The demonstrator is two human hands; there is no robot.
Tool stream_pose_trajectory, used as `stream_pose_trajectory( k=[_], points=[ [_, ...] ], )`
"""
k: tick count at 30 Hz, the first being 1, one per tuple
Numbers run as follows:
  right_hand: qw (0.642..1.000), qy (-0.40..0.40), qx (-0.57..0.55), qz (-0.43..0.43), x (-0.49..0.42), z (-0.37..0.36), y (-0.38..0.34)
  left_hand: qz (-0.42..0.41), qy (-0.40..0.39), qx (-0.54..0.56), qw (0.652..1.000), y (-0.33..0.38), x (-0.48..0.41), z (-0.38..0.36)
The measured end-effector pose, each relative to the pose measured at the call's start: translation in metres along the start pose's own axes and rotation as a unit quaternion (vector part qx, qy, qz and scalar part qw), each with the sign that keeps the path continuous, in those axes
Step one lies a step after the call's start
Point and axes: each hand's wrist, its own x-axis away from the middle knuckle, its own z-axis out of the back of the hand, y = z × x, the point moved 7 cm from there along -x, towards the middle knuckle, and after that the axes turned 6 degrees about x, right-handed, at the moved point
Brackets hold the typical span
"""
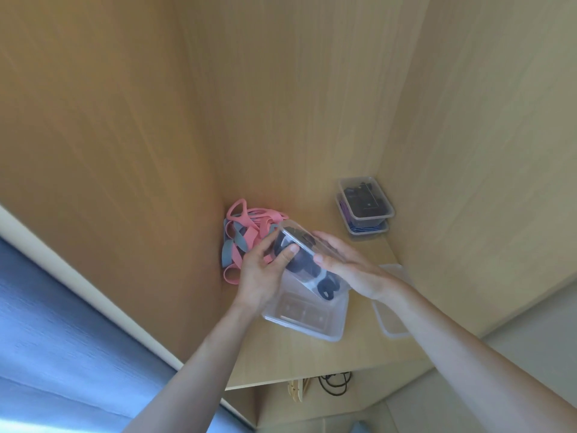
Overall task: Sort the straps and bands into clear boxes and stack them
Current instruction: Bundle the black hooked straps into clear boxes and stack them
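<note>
Your left hand (262,273) and right hand (346,260) clamp the tilted clear box (296,235), apparently of dark straps (329,290); level it, then stack far right.

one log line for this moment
left hand, right hand: hold tilted strap box | below: empty box | corner: pink-grey bands loose | back: two boxes stacked

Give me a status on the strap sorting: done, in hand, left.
Done: two filled clear boxes sit stacked in the back right corner. In hand: the left hand and right hand hold a tilted box of dark straps above an empty box on the shelf. Left: the pile of pink and grey bands lies unsorted in the left corner, and the held box is not yet on the stack.
</note>
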Motion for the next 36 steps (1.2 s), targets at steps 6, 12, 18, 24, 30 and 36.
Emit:
stream_pose_trajectory(
  k=[6, 12, 18, 24, 30, 36],
  points=[
    [0.983, 0.103, 0.136, 0.072, 0.032, 0.028, -0.01, 0.053, 0.052, 0.086, 0.994, -0.006, -0.008, 0.003],
    [0.941, 0.176, 0.25, 0.144, 0.045, 0.043, -0.019, 0.128, 0.043, 0.146, 0.98, -0.016, -0.014, -0.011],
    [0.927, 0.214, 0.247, 0.182, 0.041, 0.062, -0.025, 0.143, 0.041, 0.17, 0.974, -0.018, -0.022, -0.022],
    [0.92, 0.199, 0.277, 0.194, 0.034, 0.067, -0.025, 0.145, 0.047, 0.177, 0.972, -0.024, -0.027, -0.032],
    [0.898, 0.202, 0.327, 0.216, 0.025, 0.068, -0.026, 0.163, 0.055, 0.193, 0.966, -0.032, -0.031, -0.036],
    [0.851, 0.244, 0.381, 0.266, 0.014, 0.064, -0.021, 0.153, 0.077, 0.158, 0.972, -0.031, -0.042, -0.033]
  ],
)
